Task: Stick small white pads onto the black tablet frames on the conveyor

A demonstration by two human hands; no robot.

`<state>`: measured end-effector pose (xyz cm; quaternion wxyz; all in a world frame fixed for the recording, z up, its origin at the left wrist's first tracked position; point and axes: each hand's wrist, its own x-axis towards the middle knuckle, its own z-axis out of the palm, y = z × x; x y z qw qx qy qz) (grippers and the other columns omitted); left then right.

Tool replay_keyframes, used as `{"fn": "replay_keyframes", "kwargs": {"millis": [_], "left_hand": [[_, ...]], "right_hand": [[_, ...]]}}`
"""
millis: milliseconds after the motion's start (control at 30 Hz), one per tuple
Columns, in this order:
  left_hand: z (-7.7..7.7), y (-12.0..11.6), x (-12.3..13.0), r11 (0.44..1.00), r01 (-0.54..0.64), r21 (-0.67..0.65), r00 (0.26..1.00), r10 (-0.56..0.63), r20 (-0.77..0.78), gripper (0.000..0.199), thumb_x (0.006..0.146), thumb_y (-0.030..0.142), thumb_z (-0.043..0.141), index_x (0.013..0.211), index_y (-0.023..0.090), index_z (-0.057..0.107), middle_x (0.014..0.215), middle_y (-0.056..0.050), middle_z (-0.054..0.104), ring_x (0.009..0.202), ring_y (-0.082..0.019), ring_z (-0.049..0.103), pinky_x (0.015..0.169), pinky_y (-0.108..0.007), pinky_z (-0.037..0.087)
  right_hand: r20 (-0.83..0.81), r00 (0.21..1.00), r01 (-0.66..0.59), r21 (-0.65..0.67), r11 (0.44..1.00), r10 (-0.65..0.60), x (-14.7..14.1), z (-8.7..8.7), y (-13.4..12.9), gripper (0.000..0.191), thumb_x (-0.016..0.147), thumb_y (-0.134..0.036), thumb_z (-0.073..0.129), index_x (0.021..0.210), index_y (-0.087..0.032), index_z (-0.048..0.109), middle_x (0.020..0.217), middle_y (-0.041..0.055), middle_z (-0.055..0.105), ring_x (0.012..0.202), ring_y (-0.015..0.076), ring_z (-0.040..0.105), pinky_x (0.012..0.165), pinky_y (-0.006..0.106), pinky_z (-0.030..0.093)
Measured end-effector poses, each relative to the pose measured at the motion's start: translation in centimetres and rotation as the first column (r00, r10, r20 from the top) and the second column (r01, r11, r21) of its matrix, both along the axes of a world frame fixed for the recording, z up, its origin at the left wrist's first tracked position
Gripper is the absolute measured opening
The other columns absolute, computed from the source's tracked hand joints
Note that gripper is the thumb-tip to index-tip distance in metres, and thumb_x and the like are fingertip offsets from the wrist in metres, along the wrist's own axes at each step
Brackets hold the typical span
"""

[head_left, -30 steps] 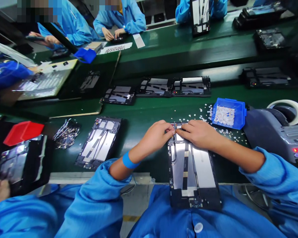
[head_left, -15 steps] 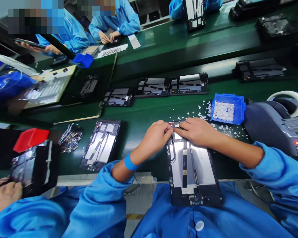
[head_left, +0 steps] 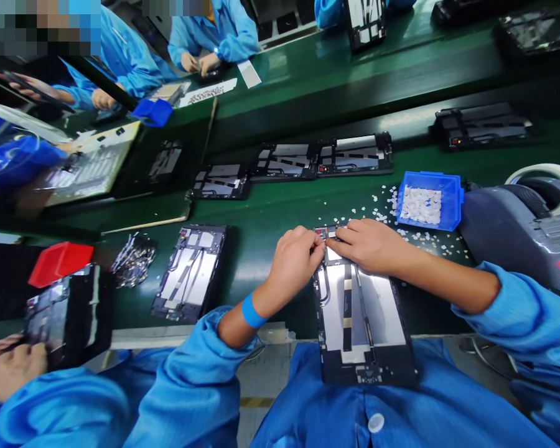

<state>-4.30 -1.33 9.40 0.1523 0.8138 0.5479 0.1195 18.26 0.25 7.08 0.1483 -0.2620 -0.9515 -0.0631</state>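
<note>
In front of me lies an opened tablet (head_left: 378,311), its silver panel, black ribbon cables and dark frame showing, with its near end overhanging the bench edge. At its far left corner my left hand (head_left: 296,255) is closed, thumb and index finger pinched together; what sits between them is too small to make out. My right hand (head_left: 371,246) rests across the far end of the tablet, fingers bent, the index fingertip pressing close to the left fingertips. Past the right hand, a blue bin (head_left: 430,202) holds small white pieces, and more of these lie scattered on the bench.
Right of the bin stands a grey tape dispenser (head_left: 518,230). Another opened tablet (head_left: 191,270) lies to the left, near a pile of small metallic parts (head_left: 133,260) and a red bin (head_left: 60,262). A co-worker's hands (head_left: 16,367) hold a tablet at far left. Several tablets (head_left: 287,160) line the middle.
The view has shifted slightly. Both my hands stay at the tablet's far end, with the left wrist raised a little. A co-worker's hands across the bench have moved slightly.
</note>
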Motion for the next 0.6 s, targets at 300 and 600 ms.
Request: {"fn": "replay_keyframes", "kwargs": {"millis": [300,600], "left_hand": [[0.7,0.7,0.1,0.997,0.012,-0.077,1.0,-0.012,0.0,0.018,0.098,0.022,0.055,0.081,0.021,0.06,0.087,-0.005,0.065,0.085,-0.023,0.059,0.08,-0.038,0.043],[1.3,2.0,0.1,0.983,0.026,-0.182,0.999,-0.021,0.028,0.01,0.089,0.017,0.06,0.081,0.021,0.057,0.084,-0.002,0.064,0.083,-0.021,0.059,0.073,-0.034,0.041]], "right_hand": [[0.05,0.999,-0.005,-0.013,1.0,0.006,-0.2,0.3,-0.1,0.029,0.105,-0.015,0.049,0.125,-0.012,0.069,0.097,0.0099,0.069,0.084,0.0226,0.05,0.067,0.036,0.027],[0.09,0.996,0.0,-0.015,1.0,0.001,-0.4,0.7,-0.4,0.028,0.103,-0.012,0.047,0.124,-0.01,0.067,0.097,0.011,0.068,0.082,0.0225,0.051,0.066,0.036,0.028]]}}
